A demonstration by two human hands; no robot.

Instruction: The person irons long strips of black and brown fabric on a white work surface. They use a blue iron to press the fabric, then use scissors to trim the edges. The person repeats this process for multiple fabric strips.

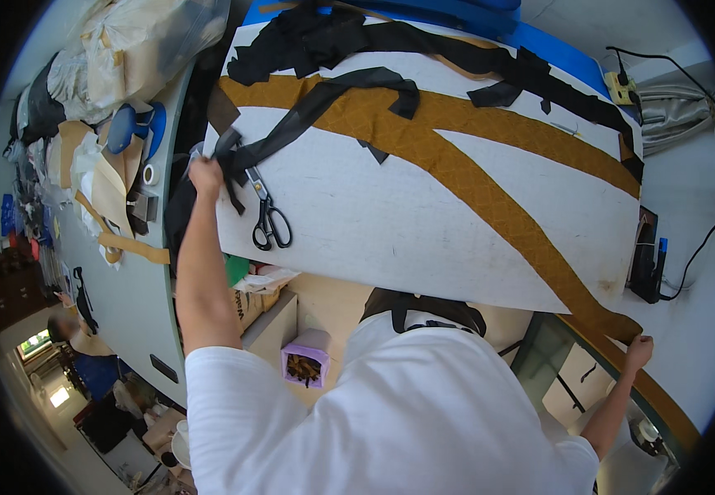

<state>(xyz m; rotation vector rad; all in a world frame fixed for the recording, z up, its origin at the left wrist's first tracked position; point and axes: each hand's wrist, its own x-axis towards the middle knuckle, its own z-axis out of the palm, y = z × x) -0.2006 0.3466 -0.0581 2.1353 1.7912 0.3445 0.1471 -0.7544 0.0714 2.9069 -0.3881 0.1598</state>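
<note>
My left hand (207, 176) is closed on a black fabric strip (292, 127) at the left edge of the white tabletop (357, 210). The strip's far end curls across the mustard-brown fabric. Far to the right, my right hand (640, 351) pinches the end of a mustard-brown patterned fabric strip (493, 210), past the table's front corner. That strip runs diagonally back over the table and overlaps a second brown strip (537, 136). Black-handled tailor's shears (264, 213) lie beside my left hand, blade tips hidden under black fabric.
Black fabric pieces (326, 37) lie along the table's back. A grey-green side table (122, 297) at left holds a tape roll (151, 174) and paper patterns. A lilac-lined bin (305, 365) with brown scraps stands below. A power strip (621, 88) is at right. Another person (85, 337) is at far left.
</note>
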